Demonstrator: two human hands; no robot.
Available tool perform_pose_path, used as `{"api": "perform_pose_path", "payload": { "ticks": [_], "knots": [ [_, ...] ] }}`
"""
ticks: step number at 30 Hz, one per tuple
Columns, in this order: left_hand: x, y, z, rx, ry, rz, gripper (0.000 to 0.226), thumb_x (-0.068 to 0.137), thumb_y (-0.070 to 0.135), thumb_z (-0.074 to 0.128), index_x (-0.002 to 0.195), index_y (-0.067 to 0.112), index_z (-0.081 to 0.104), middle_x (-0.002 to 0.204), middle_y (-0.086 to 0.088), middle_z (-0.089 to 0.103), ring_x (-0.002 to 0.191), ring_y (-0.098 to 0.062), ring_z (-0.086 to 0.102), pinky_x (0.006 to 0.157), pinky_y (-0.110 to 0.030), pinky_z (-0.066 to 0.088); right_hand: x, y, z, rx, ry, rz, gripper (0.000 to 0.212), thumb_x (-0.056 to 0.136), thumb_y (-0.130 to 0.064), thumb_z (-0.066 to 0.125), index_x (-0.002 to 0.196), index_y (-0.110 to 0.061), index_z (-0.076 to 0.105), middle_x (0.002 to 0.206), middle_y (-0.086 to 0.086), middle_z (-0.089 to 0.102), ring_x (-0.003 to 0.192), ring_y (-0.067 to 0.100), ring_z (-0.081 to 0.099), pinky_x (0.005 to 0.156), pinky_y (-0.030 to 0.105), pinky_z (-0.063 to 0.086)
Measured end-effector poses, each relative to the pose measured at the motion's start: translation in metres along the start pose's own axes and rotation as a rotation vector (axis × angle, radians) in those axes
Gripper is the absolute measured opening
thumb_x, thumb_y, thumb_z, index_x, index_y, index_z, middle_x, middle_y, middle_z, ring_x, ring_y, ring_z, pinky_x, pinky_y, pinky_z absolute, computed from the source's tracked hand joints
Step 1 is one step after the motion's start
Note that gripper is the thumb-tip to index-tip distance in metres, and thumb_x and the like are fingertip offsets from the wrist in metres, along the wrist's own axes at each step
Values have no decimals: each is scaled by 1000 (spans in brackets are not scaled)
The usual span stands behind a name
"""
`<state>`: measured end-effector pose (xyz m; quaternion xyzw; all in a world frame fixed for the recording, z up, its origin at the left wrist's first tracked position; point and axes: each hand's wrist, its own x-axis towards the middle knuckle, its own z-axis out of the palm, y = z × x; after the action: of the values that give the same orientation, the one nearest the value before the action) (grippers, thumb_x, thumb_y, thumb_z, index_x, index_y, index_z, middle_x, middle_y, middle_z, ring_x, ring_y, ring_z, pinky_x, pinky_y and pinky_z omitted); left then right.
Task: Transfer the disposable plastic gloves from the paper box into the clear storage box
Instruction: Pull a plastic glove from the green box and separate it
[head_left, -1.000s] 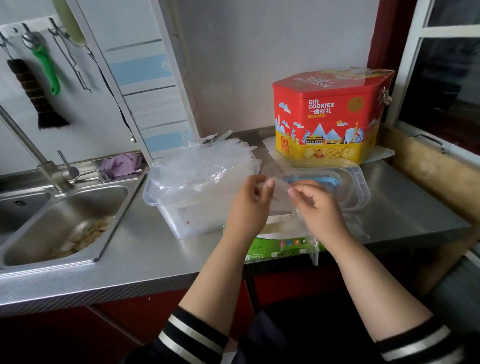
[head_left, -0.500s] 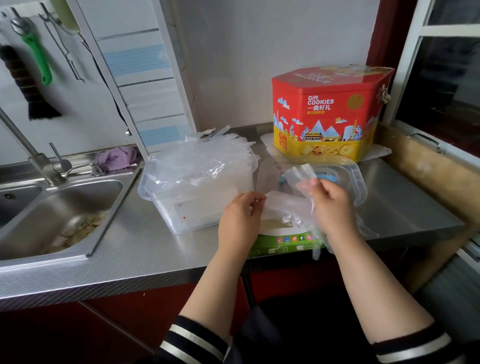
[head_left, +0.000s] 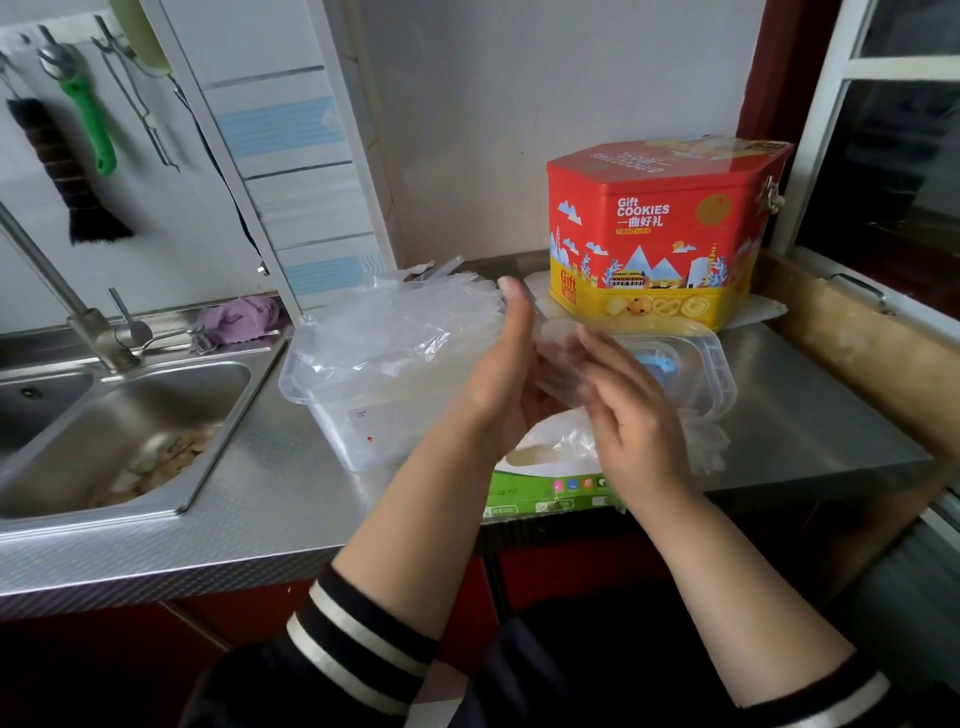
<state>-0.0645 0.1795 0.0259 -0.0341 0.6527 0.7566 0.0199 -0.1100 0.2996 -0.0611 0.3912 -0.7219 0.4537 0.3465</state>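
Observation:
The clear storage box (head_left: 332, 415) stands mid-counter, with a loose heap of clear plastic gloves (head_left: 410, 327) piled over its top. The green and white paper box (head_left: 540, 488) lies at the counter's front edge, below my hands, with more gloves bulging from its opening. My left hand (head_left: 506, 379) is upright with straight fingers, palm facing right. My right hand (head_left: 631, 415) faces it with straight fingers. One clear glove (head_left: 558, 348) is pressed flat between the two palms, above the paper box and right of the storage box.
The storage box's clear lid (head_left: 719, 364), with a blue part under it, lies behind my right hand. A red and yellow cookie tin (head_left: 654, 234) stands at the back right. A steel sink (head_left: 130, 431) with a tap is on the left. A window ledge borders the right.
My right hand has lifted a glove up from the paper box. My left hand rose from the box to meet it, and the glove is now flattened between both palms.

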Motion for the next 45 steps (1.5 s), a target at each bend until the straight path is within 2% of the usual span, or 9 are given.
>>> {"api": "perform_pose_path", "payload": {
  "ticks": [5,13,16,21,29,33,39,43,45],
  "knots": [
    [13,17,2,248,222,89,26,96,28,57,81,8,65,70,-7,65,56,-16,61,61,-26,49,8,-1,-1,-227,-26,-104,42,103,-39,36,120,-13,64,147,9,43,143,25,29,115,46,24],
    [10,91,-57,398,511,251,27,102,25,45,81,20,60,66,12,70,60,-7,67,42,-15,45,16,-2,-7,-211,-112,-25,53,98,-46,41,135,-10,52,149,8,42,145,22,25,117,47,23],
    [13,102,-101,335,663,211,21,101,27,47,86,19,60,95,-1,71,73,-17,69,37,-13,39,8,0,-4,-154,-155,33,53,98,-46,41,133,-9,53,141,5,52,138,21,39,110,46,35],
    [16,90,-149,275,814,107,20,101,21,44,93,15,61,93,-5,69,49,-9,66,37,-13,41,1,-5,3,-142,-128,70,50,97,-46,41,126,-10,59,124,4,63,120,23,55,100,38,43],
    [10,59,-174,1068,1053,91,48,89,7,41,135,22,50,138,-8,47,125,-30,43,92,-40,41,-6,2,11,-342,-400,274,40,89,-44,60,118,-17,66,112,2,68,104,27,61,92,38,42],
    [9,53,-170,1244,1068,233,51,85,8,53,135,21,48,142,-10,38,127,-36,34,99,-42,35,-5,3,12,-376,-483,427,40,89,-45,62,122,-23,64,119,-1,66,110,23,58,97,38,38],
    [5,55,-110,1183,866,803,31,88,16,59,120,15,60,125,-7,55,112,-26,51,96,-30,39,-1,7,14,-323,-375,454,13,84,-30,71,83,-18,77,90,2,70,84,26,63,81,39,46],
    [-6,49,-63,926,573,729,13,91,18,57,96,19,69,92,7,68,76,0,60,70,-19,48,2,10,13,-135,-287,567,24,94,-29,60,84,-12,73,80,9,69,79,30,63,71,38,46],
    [-9,44,-48,861,477,635,16,93,23,56,90,16,70,81,7,70,73,-7,65,68,-27,53,4,10,10,19,-261,624,34,98,-32,52,82,-5,67,79,11,67,80,27,62,69,33,45]
  ]
}}
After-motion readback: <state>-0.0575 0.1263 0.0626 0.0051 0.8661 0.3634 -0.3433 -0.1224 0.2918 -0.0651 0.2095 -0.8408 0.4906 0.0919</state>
